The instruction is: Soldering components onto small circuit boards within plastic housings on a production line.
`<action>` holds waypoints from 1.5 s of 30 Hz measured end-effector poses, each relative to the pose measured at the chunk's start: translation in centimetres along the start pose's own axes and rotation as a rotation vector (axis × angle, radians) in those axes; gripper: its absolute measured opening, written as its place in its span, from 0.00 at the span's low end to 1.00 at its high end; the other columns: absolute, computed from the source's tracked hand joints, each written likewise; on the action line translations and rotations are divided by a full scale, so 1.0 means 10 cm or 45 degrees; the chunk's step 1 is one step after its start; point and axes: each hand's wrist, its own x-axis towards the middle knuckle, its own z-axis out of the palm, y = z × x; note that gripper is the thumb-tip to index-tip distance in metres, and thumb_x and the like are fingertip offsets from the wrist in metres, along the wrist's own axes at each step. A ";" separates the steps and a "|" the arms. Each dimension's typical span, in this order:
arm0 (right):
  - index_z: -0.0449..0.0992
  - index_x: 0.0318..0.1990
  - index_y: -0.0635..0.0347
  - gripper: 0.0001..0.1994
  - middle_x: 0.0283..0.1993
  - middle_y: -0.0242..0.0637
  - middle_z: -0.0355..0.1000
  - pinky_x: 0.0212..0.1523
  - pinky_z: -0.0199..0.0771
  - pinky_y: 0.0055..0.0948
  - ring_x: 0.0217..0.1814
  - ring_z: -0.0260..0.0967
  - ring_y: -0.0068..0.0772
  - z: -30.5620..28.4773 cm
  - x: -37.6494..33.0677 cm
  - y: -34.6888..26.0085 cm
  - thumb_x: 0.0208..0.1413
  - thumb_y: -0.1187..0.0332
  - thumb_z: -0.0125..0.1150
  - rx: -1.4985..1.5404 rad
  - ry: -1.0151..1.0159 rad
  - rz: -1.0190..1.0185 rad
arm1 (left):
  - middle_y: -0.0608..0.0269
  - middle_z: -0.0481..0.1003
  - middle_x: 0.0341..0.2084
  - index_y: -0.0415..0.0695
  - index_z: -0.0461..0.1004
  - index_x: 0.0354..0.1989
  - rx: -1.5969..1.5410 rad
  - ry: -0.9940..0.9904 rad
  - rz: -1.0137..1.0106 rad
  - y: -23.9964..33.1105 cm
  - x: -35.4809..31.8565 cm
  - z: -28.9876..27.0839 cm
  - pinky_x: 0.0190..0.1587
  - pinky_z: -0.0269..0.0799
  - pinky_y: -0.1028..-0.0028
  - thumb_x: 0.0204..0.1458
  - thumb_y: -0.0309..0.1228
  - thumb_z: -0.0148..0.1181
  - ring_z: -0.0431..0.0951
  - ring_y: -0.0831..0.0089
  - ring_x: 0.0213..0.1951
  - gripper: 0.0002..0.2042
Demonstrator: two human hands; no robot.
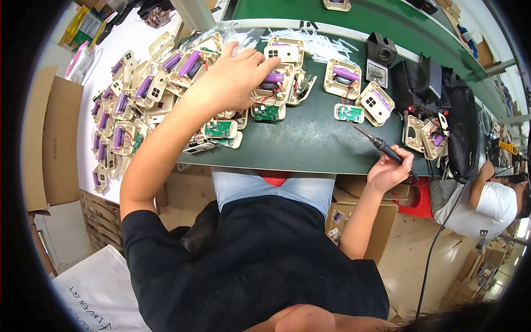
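In my right hand (390, 170) is a soldering iron (380, 144), held like a pen, its tip pointing up and left. Near that tip lies a green circuit board (349, 113), wired in red to a beige plastic housing (343, 78) with a purple battery cell. A second beige housing piece (376, 105) rests beside them. My left hand (239, 74) reaches across a pile of such housings, fingers spread. Under its fingertips sits a housing with a purple cell (272, 78), another green board (265, 113) hanging below it. The left thumb is hidden.
Many similar housings (119, 102) cover the white table at left. White strips (332, 47) lie at the back. A black soldering station (412, 83) and a black bag (462, 127) stand right, with the iron's cord hanging. Another person (489, 193) sits far right.
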 end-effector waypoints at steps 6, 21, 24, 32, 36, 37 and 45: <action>0.71 0.32 0.59 0.19 0.24 0.32 0.61 0.23 0.52 0.24 0.24 0.56 0.26 -0.01 0.01 -0.01 0.72 0.56 0.48 0.033 -0.025 0.038 | 0.51 0.74 0.54 0.40 0.65 0.67 0.004 -0.060 0.096 0.02 0.08 -0.10 0.74 0.55 0.48 0.37 0.33 0.75 0.74 0.55 0.60 0.42; 0.70 0.31 0.59 0.19 0.23 0.31 0.60 0.22 0.51 0.25 0.24 0.56 0.26 0.06 0.00 -0.06 0.72 0.56 0.48 0.105 0.108 0.035 | 0.50 0.70 0.56 0.43 0.65 0.66 -0.789 -0.033 0.054 1.03 -0.48 0.02 0.59 0.74 0.58 0.35 0.34 0.78 0.74 0.49 0.58 0.43; 0.70 0.31 0.59 0.19 0.23 0.32 0.61 0.22 0.52 0.25 0.24 0.56 0.26 -0.01 0.01 -0.01 0.71 0.55 0.48 0.087 0.065 0.066 | 0.50 0.68 0.58 0.43 0.64 0.68 -0.845 -0.001 -0.019 1.06 -0.45 0.22 0.60 0.74 0.57 0.37 0.34 0.79 0.74 0.49 0.59 0.45; 0.71 0.32 0.58 0.20 0.22 0.31 0.61 0.24 0.52 0.27 0.23 0.54 0.25 -0.04 0.04 -0.04 0.71 0.53 0.48 0.097 0.037 0.042 | 0.58 0.66 0.68 0.59 0.75 0.63 -0.764 0.329 0.210 0.97 -0.72 0.45 0.70 0.62 0.49 0.42 0.24 0.73 0.62 0.47 0.71 0.34; 0.72 0.31 0.57 0.20 0.21 0.30 0.61 0.25 0.52 0.26 0.24 0.54 0.25 -0.01 0.05 -0.02 0.71 0.53 0.48 0.107 -0.022 0.060 | 0.72 0.71 0.64 0.69 0.83 0.50 -0.455 0.476 0.343 1.23 -0.93 0.77 0.70 0.56 0.47 0.41 0.33 0.76 0.61 0.59 0.69 0.24; 0.72 0.31 0.57 0.20 0.21 0.30 0.61 0.25 0.52 0.26 0.24 0.54 0.25 -0.01 0.05 -0.02 0.71 0.53 0.49 0.095 -0.027 0.055 | 0.73 0.72 0.62 0.67 0.84 0.49 -0.416 0.523 0.359 1.28 -0.92 0.85 0.69 0.58 0.48 0.42 0.33 0.76 0.63 0.61 0.68 0.22; 0.72 0.32 0.57 0.19 0.23 0.29 0.63 0.25 0.54 0.25 0.24 0.54 0.25 -0.06 0.04 -0.04 0.71 0.53 0.50 0.125 0.019 0.072 | 0.69 0.81 0.47 0.54 0.83 0.44 -0.878 0.686 0.429 1.32 -0.76 0.78 0.58 0.69 0.56 0.45 0.27 0.75 0.78 0.66 0.54 0.16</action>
